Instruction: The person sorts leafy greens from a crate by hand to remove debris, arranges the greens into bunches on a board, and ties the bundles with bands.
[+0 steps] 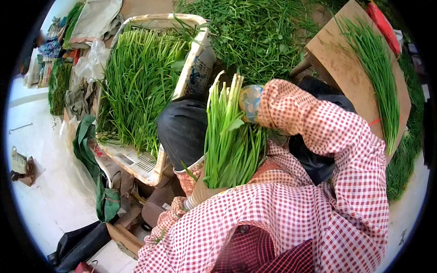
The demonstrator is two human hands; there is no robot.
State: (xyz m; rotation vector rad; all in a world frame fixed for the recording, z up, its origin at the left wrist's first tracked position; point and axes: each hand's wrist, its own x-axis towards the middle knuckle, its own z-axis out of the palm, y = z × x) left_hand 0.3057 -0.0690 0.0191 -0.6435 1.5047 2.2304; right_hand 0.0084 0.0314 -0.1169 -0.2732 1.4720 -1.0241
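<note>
A bundle of long green stalks with pale cut ends stands upright in front of my chest, pale ends up. My left hand, in a light glove, is closed round its lower leafy part, and the stalks hide most of the fingers. Against the upper right side of the bundle rests my right hand, in a blue and tan glove. Its fingers are hidden behind the stalks, so their grip does not show. Both arms wear red-and-white checked sleeves.
A white plastic basket full of similar greens stands at the left. Loose greens cover the floor ahead. On a wooden board at the right lies a tied bunch. A person is at the far left.
</note>
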